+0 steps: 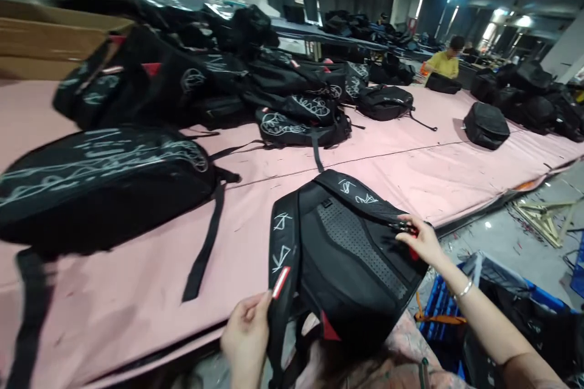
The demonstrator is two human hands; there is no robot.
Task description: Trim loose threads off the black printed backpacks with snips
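Observation:
A black backpack (351, 255) leans over the near edge of the pink-covered table, its perforated back panel and shoulder straps facing me. White scribbled marks run along the straps. At its lower left, my left hand (249, 328) is closed, fingers pinched at the shoulder strap (283, 243) beside a red-and-white label (280, 282). My right hand (422, 240) is over the right strap side, closed on a small red and black tool that looks like thread snips (413, 248); its tips are blurred. A red triangular patch (329, 327) shows near the bag's bottom.
A larger black bag (104, 188) with white drawings lies left on the pink table (246, 213). Several more bags (301, 118) are heaped behind, beside a cardboard box (41, 42). Blue crates (440, 310) stand on the floor at right. A person in yellow (443, 64) works farther off.

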